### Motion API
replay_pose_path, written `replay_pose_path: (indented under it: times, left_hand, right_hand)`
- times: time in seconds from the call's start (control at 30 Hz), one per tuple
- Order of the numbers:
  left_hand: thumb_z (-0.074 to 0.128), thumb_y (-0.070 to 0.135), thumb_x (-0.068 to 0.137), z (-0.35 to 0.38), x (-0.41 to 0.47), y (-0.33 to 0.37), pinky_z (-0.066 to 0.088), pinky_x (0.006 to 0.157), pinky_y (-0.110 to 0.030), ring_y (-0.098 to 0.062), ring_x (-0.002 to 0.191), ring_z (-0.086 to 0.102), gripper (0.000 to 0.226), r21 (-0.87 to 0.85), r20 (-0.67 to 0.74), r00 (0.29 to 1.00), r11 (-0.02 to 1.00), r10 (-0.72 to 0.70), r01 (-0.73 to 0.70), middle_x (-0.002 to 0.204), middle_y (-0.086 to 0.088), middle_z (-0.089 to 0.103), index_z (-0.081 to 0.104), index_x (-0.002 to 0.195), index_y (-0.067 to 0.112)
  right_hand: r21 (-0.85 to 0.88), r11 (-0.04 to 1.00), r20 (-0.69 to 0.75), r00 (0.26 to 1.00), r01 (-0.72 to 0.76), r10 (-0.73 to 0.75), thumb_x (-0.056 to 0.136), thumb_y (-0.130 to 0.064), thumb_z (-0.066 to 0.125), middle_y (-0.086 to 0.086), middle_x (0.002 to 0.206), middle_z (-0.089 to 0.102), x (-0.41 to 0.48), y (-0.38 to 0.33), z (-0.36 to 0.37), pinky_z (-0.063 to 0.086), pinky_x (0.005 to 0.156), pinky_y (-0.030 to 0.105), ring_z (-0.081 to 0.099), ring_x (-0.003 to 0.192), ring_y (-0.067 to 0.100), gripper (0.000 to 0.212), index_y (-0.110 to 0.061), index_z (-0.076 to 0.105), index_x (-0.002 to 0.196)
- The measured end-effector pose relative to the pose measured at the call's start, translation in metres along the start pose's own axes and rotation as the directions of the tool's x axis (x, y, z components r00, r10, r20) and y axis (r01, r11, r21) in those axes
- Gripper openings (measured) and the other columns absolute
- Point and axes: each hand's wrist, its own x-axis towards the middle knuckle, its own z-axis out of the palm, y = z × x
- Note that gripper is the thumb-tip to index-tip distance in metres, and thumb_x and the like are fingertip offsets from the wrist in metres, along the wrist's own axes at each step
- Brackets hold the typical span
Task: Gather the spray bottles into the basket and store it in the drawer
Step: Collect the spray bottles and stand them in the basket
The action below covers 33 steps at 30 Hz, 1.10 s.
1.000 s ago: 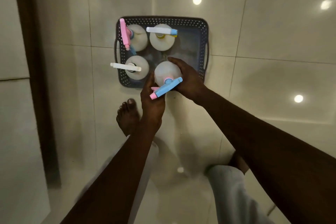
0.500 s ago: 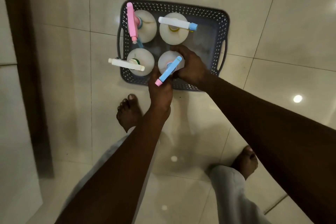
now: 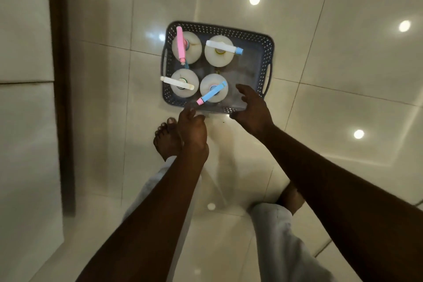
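A dark perforated basket sits on the tiled floor and holds several white spray bottles standing upright. The nearest one has a blue and pink trigger; beside it stands one with a white trigger. Behind them are a pink-trigger bottle and a white and blue-trigger bottle. My left hand hovers just short of the basket's near rim, fingers loosely curled, holding nothing. My right hand is spread over the near right corner, apart from the bottles.
A dark vertical strip runs along the left beside pale panels. My bare feet stand on the glossy floor just in front of the basket. The basket's right half holds no bottles.
Both hands have let go of the blue and pink-trigger bottle, which now stands in the basket, and pulled back toward me. The view has shifted.
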Motion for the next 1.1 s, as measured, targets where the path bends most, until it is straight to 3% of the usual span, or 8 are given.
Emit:
replay_pose_path:
  times: [0.1,0.13,0.2,0.33,0.5,0.67,0.87,1.1]
  left_hand:
    - [0.044,0.035,0.106,-0.049,-0.024,0.006,0.034,0.124,-0.043,-0.025,0.149,0.042,0.048,0.637,0.087,0.994,0.764,0.061,-0.102,0.162,-0.005,0.041,0.049,0.152,0.024]
    - [0.044,0.036,0.106,-0.067,-0.036,0.013,0.034,0.123,-0.042,-0.024,0.148,0.042,0.045,0.667,0.09,0.993,0.737,0.07,-0.113,0.16,-0.003,0.042,0.052,0.149,0.026]
    - [0.049,0.036,0.105,-0.098,-0.075,0.031,0.035,0.122,-0.04,-0.021,0.147,0.043,0.041,0.539,0.097,0.995,0.838,0.035,-0.082,0.158,0.0,0.045,0.057,0.145,0.029]
    - [0.064,0.013,0.096,-0.152,-0.168,0.068,0.042,0.12,-0.047,-0.022,0.135,0.059,0.046,-0.137,0.058,0.996,0.988,0.075,-0.066,0.144,-0.001,0.063,0.06,0.141,0.02]
    - [0.066,0.013,0.096,-0.232,-0.229,0.115,0.05,0.108,-0.035,-0.013,0.119,0.064,0.044,-0.215,0.024,0.982,0.96,0.189,-0.179,0.131,0.009,0.065,0.06,0.139,0.019]
    - [0.064,0.011,0.099,-0.302,-0.267,0.134,0.053,0.097,-0.022,-0.018,0.129,0.062,0.045,-0.311,-0.077,0.968,0.917,0.238,-0.25,0.143,-0.001,0.063,0.059,0.142,0.018]
    - [0.064,0.014,0.099,-0.387,-0.309,0.135,0.052,0.111,-0.048,-0.018,0.126,0.063,0.042,-0.423,-0.256,0.941,0.85,0.221,-0.315,0.14,0.0,0.065,0.06,0.141,0.018]
    - [0.064,0.017,0.1,-0.478,-0.32,0.095,0.053,0.111,-0.046,-0.013,0.125,0.064,0.04,-0.522,-0.372,0.921,0.795,0.113,-0.308,0.138,0.005,0.066,0.061,0.14,0.022]
  right_hand:
    - [-0.017,1.0,-0.008,1.0,-0.006,0.006,0.087,-0.01,0.083,0.007,0.157,0.055,-0.058,-0.027,-0.018,0.051,0.113,0.042,0.059,0.136,0.028,0.078,-0.012,0.047,0.157]
    - [-0.028,1.0,-0.016,1.0,0.0,0.0,0.089,-0.012,0.082,0.007,0.157,0.055,-0.079,-0.044,-0.024,0.05,0.115,0.044,0.059,0.137,0.027,0.076,-0.012,0.047,0.157]
    - [-0.029,1.0,-0.019,1.0,-0.001,0.001,0.093,-0.015,0.079,0.004,0.157,0.055,-0.122,-0.082,-0.037,0.049,0.115,0.04,0.06,0.137,0.024,0.071,-0.013,0.048,0.156]
    - [-0.005,0.999,-0.037,0.999,0.033,-0.033,0.097,-0.02,0.076,-0.001,0.157,0.056,-0.193,-0.163,-0.056,0.049,0.111,0.032,0.06,0.137,0.019,0.062,-0.018,0.052,0.154]
    - [0.078,0.987,-0.033,0.99,0.142,-0.14,0.098,-0.012,0.072,0.003,0.151,0.06,-0.254,-0.255,-0.052,0.047,0.117,0.038,0.06,0.136,0.021,0.052,-0.013,0.058,0.148]
    - [0.126,0.965,0.012,0.972,0.231,-0.235,0.099,-0.013,0.07,-0.002,0.147,0.063,-0.292,-0.321,-0.035,0.045,0.107,0.013,0.059,0.135,0.012,0.049,-0.016,0.06,0.147]
    - [0.118,0.931,0.147,0.921,0.346,-0.361,0.1,-0.018,0.07,-0.009,0.147,0.061,-0.326,-0.38,-0.002,0.039,0.086,-0.006,0.058,0.131,0.007,0.048,-0.024,0.06,0.147]
    - [0.083,0.883,0.266,0.844,0.462,-0.466,0.101,-0.021,0.069,-0.016,0.147,0.058,-0.349,-0.442,0.049,0.049,0.108,0.028,0.057,0.136,0.009,0.047,-0.027,0.059,0.146]
